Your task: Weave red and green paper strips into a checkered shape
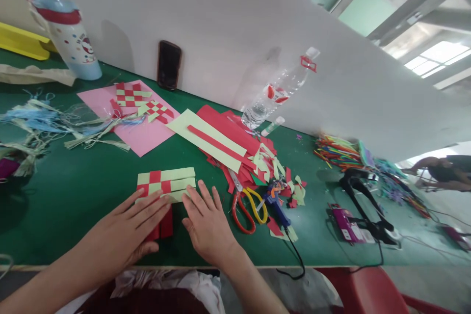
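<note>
The workpiece, a woven paper panel (180,175) of red and light green paper, lies flat on the green surface (91,181), close to the near edge and left of the scissors (243,191). Its light green strips extend to the right; its red strips (167,223) extend toward the near edge.

Left hand (128,223): palm down, fingers extended and close together, laid across the near-left part of the panel. The grip is flat and uncurled, covering the panel only. Right hand (209,228): fingers extended and spread, fingertips at the right ends of the light green strips. The grip is wide; whether the fingertips press down cannot be told.

The scissors lie right of the right hand, handles toward the near edge. A blue glue gun (278,208) lies just beside them, its cord (294,248) running over the near edge. Beyond the tools are paper scraps (264,164) and a light green sheet (191,130) carrying 1 red strip (221,144). A pink sheet (140,140) bearing 2 smaller woven pieces (128,95) lies toward the far edge. Along that edge stand a flask (71,34), a phone (169,65) and a plastic bottle (272,93).
</note>
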Demonstrator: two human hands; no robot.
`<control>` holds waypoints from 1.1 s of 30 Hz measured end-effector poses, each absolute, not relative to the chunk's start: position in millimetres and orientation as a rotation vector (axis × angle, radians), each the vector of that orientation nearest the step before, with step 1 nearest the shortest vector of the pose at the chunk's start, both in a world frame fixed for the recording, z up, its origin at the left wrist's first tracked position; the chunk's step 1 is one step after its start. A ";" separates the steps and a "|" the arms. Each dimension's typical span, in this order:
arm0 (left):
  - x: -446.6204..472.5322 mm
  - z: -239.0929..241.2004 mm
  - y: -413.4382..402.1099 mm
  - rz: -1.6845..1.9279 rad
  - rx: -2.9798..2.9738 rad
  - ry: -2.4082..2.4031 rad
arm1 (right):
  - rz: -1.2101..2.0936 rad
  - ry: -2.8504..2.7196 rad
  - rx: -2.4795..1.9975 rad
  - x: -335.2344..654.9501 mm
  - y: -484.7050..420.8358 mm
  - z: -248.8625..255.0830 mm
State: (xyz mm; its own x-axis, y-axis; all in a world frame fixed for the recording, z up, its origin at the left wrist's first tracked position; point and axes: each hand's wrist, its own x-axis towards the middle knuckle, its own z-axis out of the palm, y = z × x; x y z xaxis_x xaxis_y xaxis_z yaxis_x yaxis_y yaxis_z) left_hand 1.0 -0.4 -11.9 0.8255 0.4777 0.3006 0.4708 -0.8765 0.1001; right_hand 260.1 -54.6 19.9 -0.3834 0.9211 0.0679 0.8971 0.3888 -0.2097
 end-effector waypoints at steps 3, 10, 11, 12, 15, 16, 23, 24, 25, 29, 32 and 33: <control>4.7 -20.5 10.2 0.514 3.002 0.793 | 0.219 -2.463 -1.628 259.5 -55.5 18.8; 5.7 -21.1 15.1 0.566 3.084 0.723 | 0.293 -2.440 -1.675 263.2 -55.5 15.1; 5.5 -20.7 15.1 0.575 3.081 0.722 | 0.304 -2.435 -1.677 263.4 -55.6 14.6; 5.4 -20.4 15.2 0.581 3.074 0.724 | 0.316 -2.428 -1.677 263.4 -55.8 14.4; 5.9 -19.7 15.2 0.565 3.047 0.733 | 0.321 -2.373 -1.675 262.8 -55.9 15.2; 6.1 -19.4 15.0 0.558 3.045 0.735 | 0.311 -2.346 -1.672 262.6 -55.8 16.0; -2.5 -20.1 16.2 0.502 3.043 0.697 | 0.223 -2.189 -1.636 264.8 -54.1 20.1; -4.6 -20.8 17.7 0.506 3.050 0.681 | 0.214 -2.169 -1.632 265.0 -54.0 20.1; -6.3 -21.5 19.5 0.514 3.058 0.669 | 0.208 -2.149 -1.629 264.8 -54.0 20.1; -7.1 -23.9 26.8 0.505 3.060 0.657 | 0.215 -2.104 -1.640 257.9 -52.5 20.7; -3.9 -25.4 29.9 0.489 3.029 0.641 | 0.229 -2.136 -1.639 248.8 -47.1 21.5; -3.1 -25.9 30.5 0.494 3.018 0.639 | 0.225 -2.147 -1.644 246.0 -44.4 21.7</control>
State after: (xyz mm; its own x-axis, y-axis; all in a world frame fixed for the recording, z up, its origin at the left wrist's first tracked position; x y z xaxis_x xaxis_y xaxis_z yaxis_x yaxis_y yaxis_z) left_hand -3.1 30.5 -25.9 0.8662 0.3981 0.3020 0.3927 -0.9161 0.0813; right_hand 246.0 -44.4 21.7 -0.2086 0.9500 0.2324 0.8812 0.2856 -0.3767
